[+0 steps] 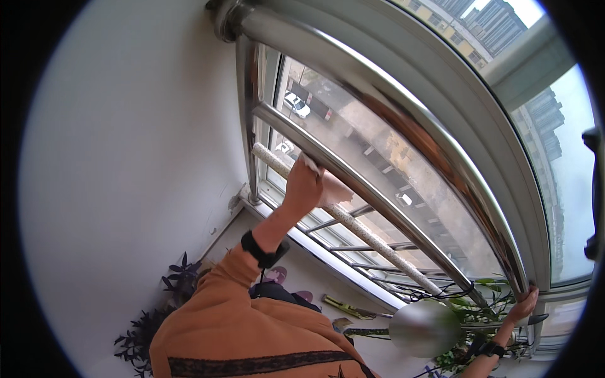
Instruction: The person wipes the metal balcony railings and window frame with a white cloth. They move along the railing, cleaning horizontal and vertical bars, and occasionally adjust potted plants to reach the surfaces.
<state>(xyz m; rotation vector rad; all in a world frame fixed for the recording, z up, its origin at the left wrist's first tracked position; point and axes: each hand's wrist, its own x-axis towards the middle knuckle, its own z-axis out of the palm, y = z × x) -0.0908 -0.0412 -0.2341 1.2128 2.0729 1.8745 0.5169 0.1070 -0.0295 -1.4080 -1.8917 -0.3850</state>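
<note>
My left hand point(305, 184) is closed on a thin pinkish cloth point(338, 190), which it presses against the underside of the middle stainless-steel rail point(350, 170) of a window guard. Part of the cloth hangs out to the right of the fist. Far to the right, my right hand point(523, 304) grips the thick top steel rail point(425, 113) near its lower right end. Below the middle rail runs a pale patterned tube point(373, 241). Dark bands are on both wrists.
A white wall point(127, 141) rises at the left. Dark-leaved plants point(146, 338) stand at lower left, green plants point(461, 302) at lower right by black cord point(425, 294). A yellow-green tool point(347, 307) lies low. Beyond the window glass point(378, 137) are parked cars far below. One round patch is blurred.
</note>
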